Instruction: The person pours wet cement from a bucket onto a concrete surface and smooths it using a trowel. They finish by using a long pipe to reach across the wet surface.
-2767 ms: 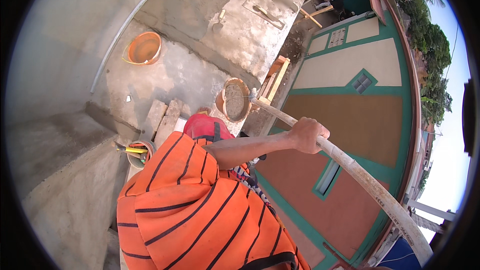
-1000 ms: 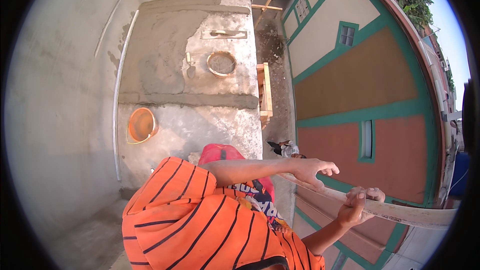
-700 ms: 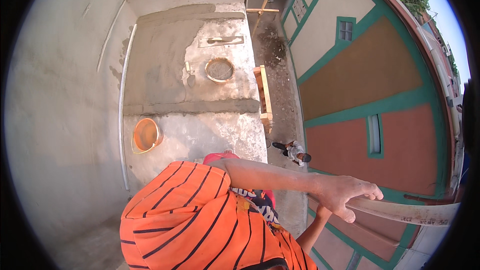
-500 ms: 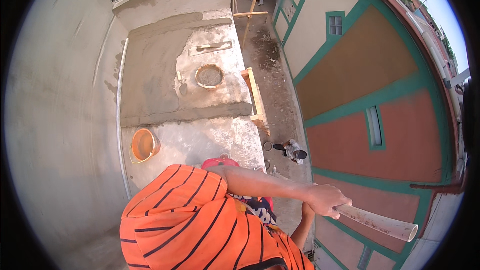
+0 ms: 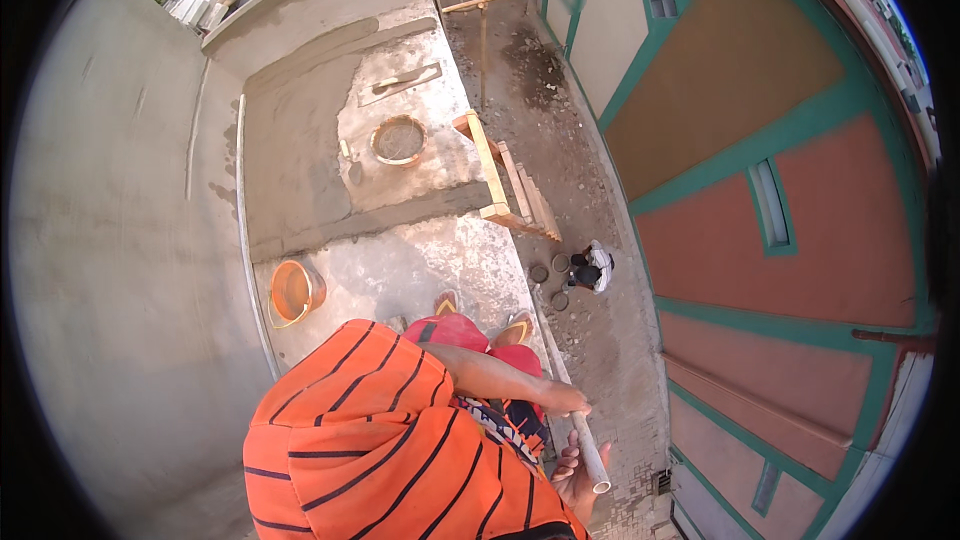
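A long pale pipe (image 5: 591, 450) slopes across the roof edge, its hollow end near me at the lower right. My left hand (image 5: 563, 398) is closed around it, with the bare forearm coming out of an orange, black-striped sleeve. Lower down, close to the pipe's end, my right hand (image 5: 572, 475) has its fingers apart, with the pipe passing across it. The far part of the pipe runs down beside the slab edge, partly hidden by my arm.
An orange bucket (image 5: 297, 292), mortar basin (image 5: 399, 141), trowel (image 5: 352, 164) and float (image 5: 399, 84) rest on the slab. A wooden ladder (image 5: 508, 183) leans at its edge. Below, a person (image 5: 592, 268) crouches beside several round containers (image 5: 560, 301). A painted building (image 5: 780, 190) stands across the alley.
The pipe's near end has swung left and toward me. My left hand has come in with it, and my right hand's fingers now show. The view has shifted; the crouching person has moved.
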`<state>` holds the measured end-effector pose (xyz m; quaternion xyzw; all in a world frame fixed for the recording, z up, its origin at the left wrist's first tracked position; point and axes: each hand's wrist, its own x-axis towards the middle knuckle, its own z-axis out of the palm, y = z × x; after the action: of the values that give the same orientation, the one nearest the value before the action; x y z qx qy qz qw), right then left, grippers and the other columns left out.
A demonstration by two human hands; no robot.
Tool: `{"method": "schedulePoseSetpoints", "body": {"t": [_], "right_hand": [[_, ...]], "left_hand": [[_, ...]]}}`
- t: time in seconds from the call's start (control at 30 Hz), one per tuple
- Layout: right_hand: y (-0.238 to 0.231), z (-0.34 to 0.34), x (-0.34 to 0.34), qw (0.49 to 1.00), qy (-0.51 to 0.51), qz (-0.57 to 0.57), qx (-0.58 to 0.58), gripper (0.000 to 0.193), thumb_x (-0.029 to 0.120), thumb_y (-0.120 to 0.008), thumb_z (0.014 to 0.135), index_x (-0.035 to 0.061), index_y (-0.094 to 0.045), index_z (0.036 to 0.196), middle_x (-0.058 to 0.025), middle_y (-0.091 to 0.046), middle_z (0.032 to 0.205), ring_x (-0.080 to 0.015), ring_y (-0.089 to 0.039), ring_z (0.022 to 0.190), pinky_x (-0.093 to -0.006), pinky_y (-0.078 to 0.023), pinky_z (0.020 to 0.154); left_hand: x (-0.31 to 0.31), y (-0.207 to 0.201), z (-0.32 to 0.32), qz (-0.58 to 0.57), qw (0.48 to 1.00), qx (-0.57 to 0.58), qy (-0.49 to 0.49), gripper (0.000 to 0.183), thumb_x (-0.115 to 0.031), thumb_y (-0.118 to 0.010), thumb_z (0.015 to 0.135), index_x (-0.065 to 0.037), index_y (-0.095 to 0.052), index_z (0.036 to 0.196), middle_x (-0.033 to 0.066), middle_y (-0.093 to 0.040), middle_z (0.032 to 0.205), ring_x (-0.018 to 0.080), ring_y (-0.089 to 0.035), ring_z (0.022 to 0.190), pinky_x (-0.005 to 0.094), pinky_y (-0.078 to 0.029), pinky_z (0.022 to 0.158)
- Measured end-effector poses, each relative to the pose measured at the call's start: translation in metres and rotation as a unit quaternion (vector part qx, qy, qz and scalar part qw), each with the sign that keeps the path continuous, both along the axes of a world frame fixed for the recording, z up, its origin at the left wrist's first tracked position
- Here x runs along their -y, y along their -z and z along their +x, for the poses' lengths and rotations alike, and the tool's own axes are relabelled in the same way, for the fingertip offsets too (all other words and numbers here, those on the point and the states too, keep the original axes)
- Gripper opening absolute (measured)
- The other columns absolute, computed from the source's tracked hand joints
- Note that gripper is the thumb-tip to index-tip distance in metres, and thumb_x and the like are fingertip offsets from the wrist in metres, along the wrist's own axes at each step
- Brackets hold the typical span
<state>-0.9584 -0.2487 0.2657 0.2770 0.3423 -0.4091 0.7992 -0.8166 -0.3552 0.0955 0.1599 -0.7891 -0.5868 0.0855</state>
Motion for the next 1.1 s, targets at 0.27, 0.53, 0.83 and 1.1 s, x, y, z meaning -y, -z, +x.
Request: {"method": "schedulePoseSetpoints", "body": {"t": [0.27,0.53,0.83,1.1], "right_hand": [[0.044,-0.009,0.02,0.988,0.021,0.149,0.038,0.049,0.029,-0.053,0.099,-0.0093,-0.043,0.128,-0.0072,-0.054,0.082,-0.0143,-0.057,0.066,-0.025,-0.054,0.058],[0.208,-0.039,0.035,0.949,-0.22,0.2,-0.103,0.016,0.017,-0.05,0.095,0.0011,-0.05,0.094,-0.004,-0.052,0.067,-0.0094,-0.048,0.049,-0.0218,-0.042,0.04],[0.303,-0.036,0.053,0.866,-0.448,0.129,-0.181,0.007,0.015,-0.05,0.088,0.008,-0.049,0.087,-0.0021,-0.054,0.066,-0.0116,-0.05,0.049,-0.0253,-0.042,0.041],[0.346,-0.038,0.061,0.884,-0.37,0.228,-0.174,0.011,0.018,-0.057,0.09,0.0099,-0.049,0.089,-0.0011,-0.053,0.063,-0.0121,-0.051,0.048,-0.0228,-0.044,0.039]], "left_hand": [[-0.001,0.032,0.011,-0.04,0.985,0.156,-0.06,0.027,-0.006,-0.059,0.081,-0.008,-0.057,0.108,0.0156,-0.062,0.097,0.0362,-0.061,0.102,0.0473,-0.049,0.083],[0.014,0.05,0.15,0.117,0.892,0.402,-0.169,0.045,-0.014,-0.058,0.078,-0.004,-0.057,0.123,0.0228,-0.066,0.111,0.0385,-0.064,0.104,0.0476,-0.051,0.086],[-0.077,0.061,0.277,0.208,0.818,0.492,-0.215,0.036,-0.025,-0.057,0.079,0.001,-0.067,0.102,0.024,-0.069,0.096,0.0391,-0.067,0.091,0.0456,-0.052,0.082],[-0.101,0.05,0.249,0.262,0.777,0.458,-0.342,0.045,-0.032,-0.06,0.083,-0.001,-0.062,0.116,0.0229,-0.065,0.111,0.0354,-0.062,0.108,0.0422,-0.048,0.092]]}}
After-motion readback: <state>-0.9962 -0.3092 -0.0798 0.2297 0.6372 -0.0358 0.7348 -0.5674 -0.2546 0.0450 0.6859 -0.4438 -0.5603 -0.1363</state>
